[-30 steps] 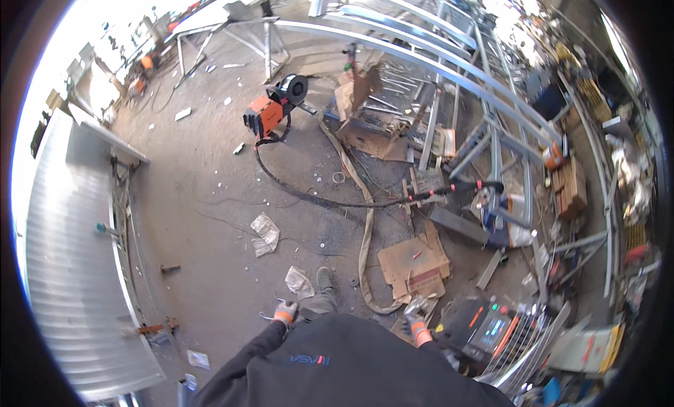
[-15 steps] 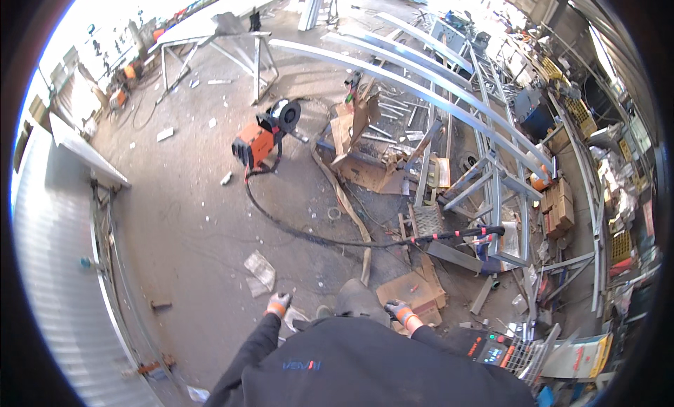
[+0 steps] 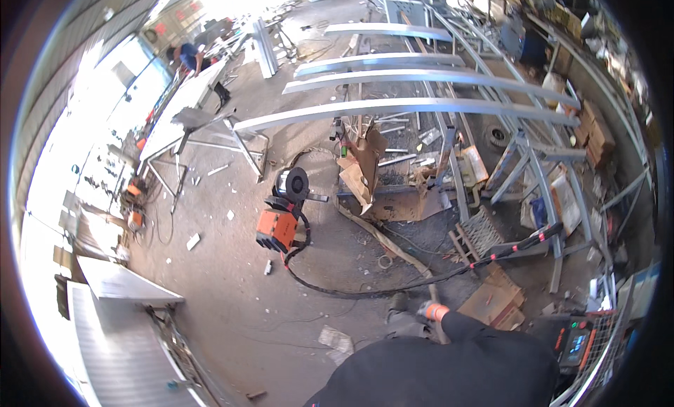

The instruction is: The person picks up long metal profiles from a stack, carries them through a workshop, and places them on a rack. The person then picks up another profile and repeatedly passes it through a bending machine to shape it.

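Right hand (image 3: 430, 311): gloved, orange cuff, just above a black hose (image 3: 393, 286) on the floor (image 3: 232, 302). Finger state cannot be told. Left hand: out of view.

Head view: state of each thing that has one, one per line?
Right hand: gloved, low by the dark hose, grip not clear.
Left hand: not in view.
Orange machine: on the floor, hose attached.
Dark hose: slack, curving across the floor.
Cardboard box: torn open.
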